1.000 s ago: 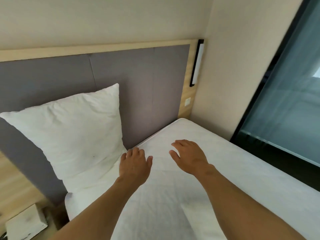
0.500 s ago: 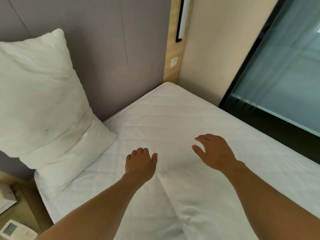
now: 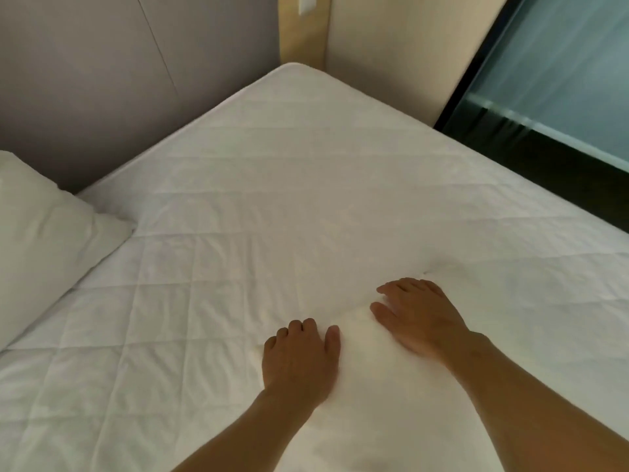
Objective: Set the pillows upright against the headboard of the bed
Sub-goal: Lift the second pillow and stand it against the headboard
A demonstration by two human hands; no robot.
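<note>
On quilted bed [image 3: 306, 172], plump pillow [image 3: 391, 386]

A bedroom, plain and uniform enough that it may be a hotel room. A bed with a white quilted mattress cover [image 3: 306, 185] fills the view, backed by a grey padded headboard with pale wood edging [image 3: 102, 73]. A plump white pillow [image 3: 37, 240] leans against it. Cream walls [image 3: 401, 46] meet a dark-framed frosted glass partition [image 3: 558, 80] beside the bed.

Two pillows [image 3: 44, 229] [image 3: 391, 396], two hands [image 3: 299, 359] [image 3: 418, 318], one bed [image 3: 306, 185], one headboard [image 3: 119, 80].
</note>
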